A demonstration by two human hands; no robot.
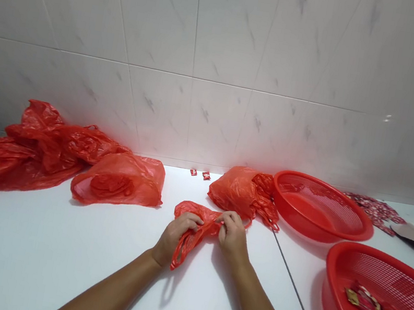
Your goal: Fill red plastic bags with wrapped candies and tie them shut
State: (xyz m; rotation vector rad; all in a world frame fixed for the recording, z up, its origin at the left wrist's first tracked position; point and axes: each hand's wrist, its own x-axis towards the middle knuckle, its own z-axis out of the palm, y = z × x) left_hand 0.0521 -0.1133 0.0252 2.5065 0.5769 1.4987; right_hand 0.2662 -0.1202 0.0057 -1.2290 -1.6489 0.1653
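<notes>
Nearest me, at the lower right, stood a red perforated plastic basket (339, 299) with shiny red wrapped packets (367, 303) inside, on a white tabletop (35, 253). Farther in, near the middle of my view, I had both hands on a thin red plastic carrier bag (203, 235). The left hand (177, 232) was curled, thumb and fingers closed on the gathered film, a handle loop hanging beside it; the right hand (233, 236) pinched the other side between thumb and fingertips. The bag looked slack, though I could not tell whether it held anything. To work that bunched film well, I judged, I needed a light pinch, even tension and the loop free of my fingers, since a hard tug could have torn it. Beyond lay a flatter red bag (134, 182) and a crumpled red heap (32, 157) to the left, a bulging red bag (230, 191) just beside a second basket (360, 236) to the right, then two small red packets (206, 175) near the marbled tile wall (217, 114)
</notes>
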